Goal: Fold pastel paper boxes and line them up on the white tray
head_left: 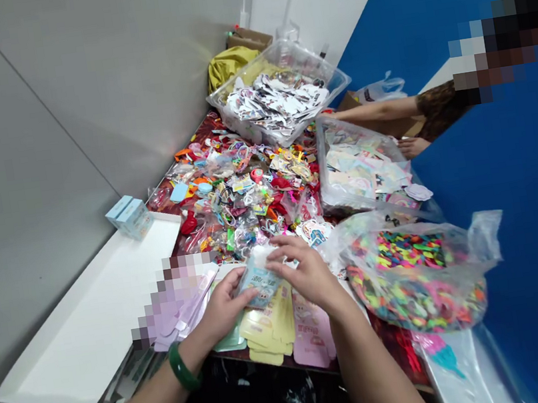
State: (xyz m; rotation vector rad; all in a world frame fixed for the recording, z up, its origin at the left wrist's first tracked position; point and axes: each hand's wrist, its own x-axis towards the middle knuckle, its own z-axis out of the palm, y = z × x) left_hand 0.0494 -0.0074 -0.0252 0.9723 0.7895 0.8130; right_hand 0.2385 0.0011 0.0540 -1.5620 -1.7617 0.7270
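Observation:
A light blue printed packet [259, 282] is held up over the front of the table. My left hand [227, 302] grips its left side, thumb across the front. My right hand [304, 270] is at its upper right edge, with the fingers bent over the top; whether they pinch it is hard to tell. Below lie yellow cards [270, 326], pink cards [311, 330] and, to the left, purple cards [183, 302]. Green cards [231, 338] show partly beneath my left hand. Small wrapped trinkets [242, 192] are heaped just beyond my hands.
A white tray [89, 316] with a blue box [130, 217] stands at left. Clear bins [279, 102] [365, 167] hold cutouts and cards. A bag of colourful pieces [416, 274] sits at right. Another person's arm [377, 111] reaches in near a blue panel [502, 207].

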